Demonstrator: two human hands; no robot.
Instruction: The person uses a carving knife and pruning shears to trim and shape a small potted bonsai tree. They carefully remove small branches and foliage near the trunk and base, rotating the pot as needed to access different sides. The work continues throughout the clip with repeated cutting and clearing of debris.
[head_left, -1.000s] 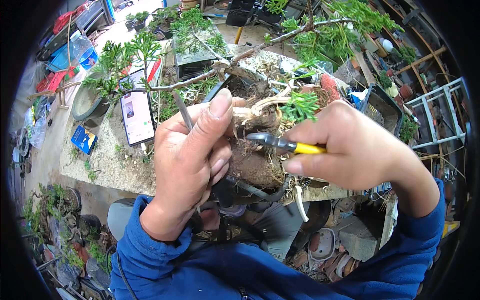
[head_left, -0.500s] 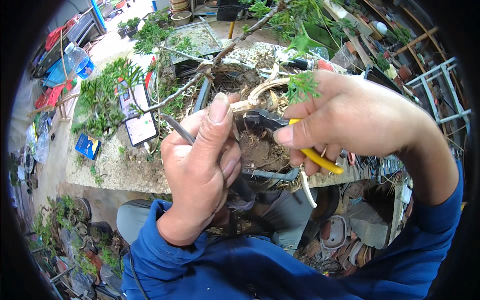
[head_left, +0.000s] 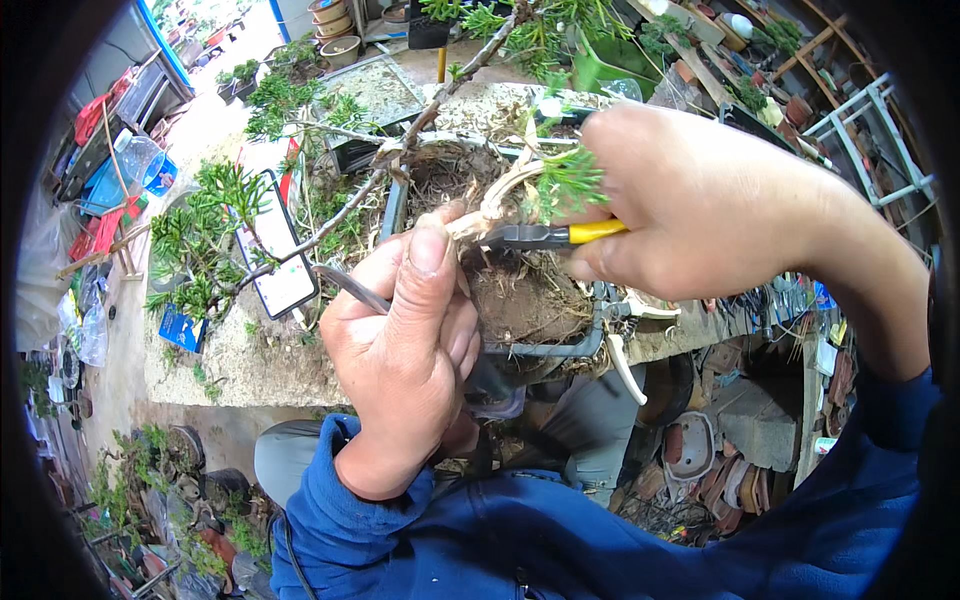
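A small juniper (head_left: 505, 190) grows from a dark rectangular pot (head_left: 396, 205), its trunk partly stripped to pale wood. My left hand (head_left: 400, 330) is closed round a thin grey metal tool (head_left: 350, 287), whose other end is hidden in the fist. The same hand's thumb and fingertips press on a bare stub of the trunk. Yellow-handled pliers (head_left: 537, 236) are gripped in my right hand (head_left: 690, 205), which is blurred. Their dark jaws touch or nearly touch the stripped wood just right of my left thumb; whether they bite on it cannot be told.
A phone (head_left: 285, 270) and a blue card box (head_left: 182, 328) lie left of the pot on the stone slab (head_left: 260, 375), under juniper foliage. A white-handled tool (head_left: 626, 370) juts over the near edge. Empty pots (head_left: 690, 447) sit below at right; a bottle (head_left: 150, 165) stands far left.
My right hand has shifted up and slightly right and rolled over, so the pliers lie more level. My left hand keeps its hold. The whole view has shifted a little.
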